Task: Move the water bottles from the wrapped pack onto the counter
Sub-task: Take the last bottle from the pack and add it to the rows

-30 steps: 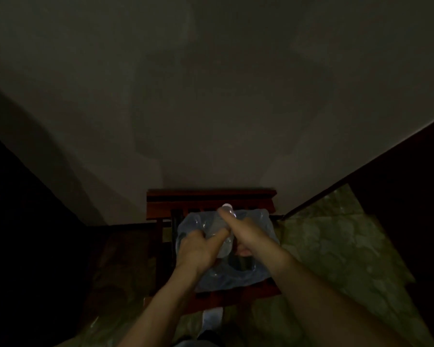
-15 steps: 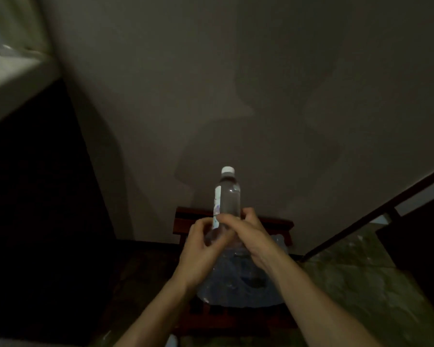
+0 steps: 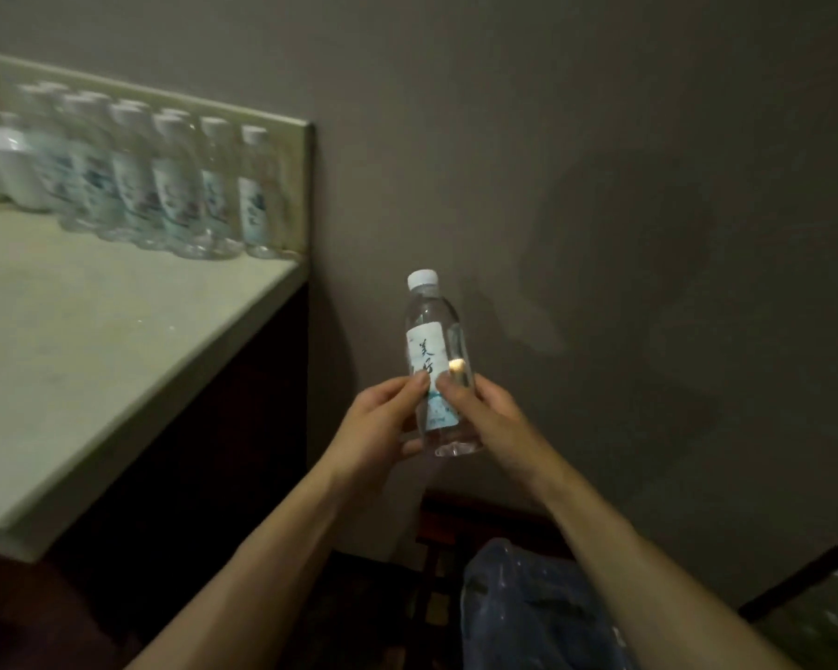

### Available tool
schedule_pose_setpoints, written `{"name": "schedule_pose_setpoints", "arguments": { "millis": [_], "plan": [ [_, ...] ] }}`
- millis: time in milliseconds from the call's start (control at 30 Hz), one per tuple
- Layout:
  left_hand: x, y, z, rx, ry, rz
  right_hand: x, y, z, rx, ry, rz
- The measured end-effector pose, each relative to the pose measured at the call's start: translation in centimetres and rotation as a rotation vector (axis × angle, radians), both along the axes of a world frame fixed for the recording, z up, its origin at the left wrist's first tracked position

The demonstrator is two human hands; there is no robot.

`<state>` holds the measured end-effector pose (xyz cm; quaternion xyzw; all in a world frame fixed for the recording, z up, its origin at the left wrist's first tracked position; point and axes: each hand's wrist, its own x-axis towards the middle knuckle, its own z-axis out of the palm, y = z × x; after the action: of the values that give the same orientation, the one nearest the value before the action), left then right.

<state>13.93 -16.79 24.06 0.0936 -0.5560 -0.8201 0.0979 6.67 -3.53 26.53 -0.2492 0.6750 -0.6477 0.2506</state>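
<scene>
A clear water bottle (image 3: 434,340) with a white cap and a pale label is held upright in the air in front of the wall. My left hand (image 3: 378,427) grips its lower part from the left, and my right hand (image 3: 489,418) grips it from the right. The wrapped pack (image 3: 528,606), crinkled clear plastic, sits low at the bottom of the view on a dark red wooden stool (image 3: 436,519). The pale counter (image 3: 93,340) lies to the left, above the pack. Several bottles (image 3: 175,186) stand in rows along its back edge.
A grey wall fills the background. Under the counter is a dark cabinet front (image 3: 204,452). A dark skirting strip and patterned floor (image 3: 823,616) show at the bottom right. White containers (image 3: 1,166) stand at the counter's far left.
The bottle has come up out of the pack in both hands. The view has swung up and left, bringing the counter and its rows of bottles into sight.
</scene>
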Motion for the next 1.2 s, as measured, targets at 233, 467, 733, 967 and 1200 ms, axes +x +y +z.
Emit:
{"name": "schedule_pose_setpoints", "arguments": {
  "millis": [233, 467, 733, 967, 1200],
  "plan": [
    [1.4, -13.3, 5.9, -0.289, 0.118, 0.012, -0.2, -11.6, 4.8, 0.050, 0.248, 0.037],
    [1.3, -26.3, 7.9, -0.458, 0.155, 0.050, -0.2, -23.7, 6.8, 0.115, 0.408, 0.020],
    [-0.8, -34.0, 7.0, -0.603, 0.093, 0.187, -0.9, -32.3, 5.1, 0.231, 0.536, -0.121],
    [-3.5, -36.6, 6.4, -0.757, 0.093, 0.289, -3.5, -35.9, 3.9, 0.288, 0.562, -0.174],
    [-5.1, -37.1, 6.3, -0.918, 0.102, 0.467, -4.2, -37.7, 3.0, 0.273, 0.518, -0.256]
  ]
}}
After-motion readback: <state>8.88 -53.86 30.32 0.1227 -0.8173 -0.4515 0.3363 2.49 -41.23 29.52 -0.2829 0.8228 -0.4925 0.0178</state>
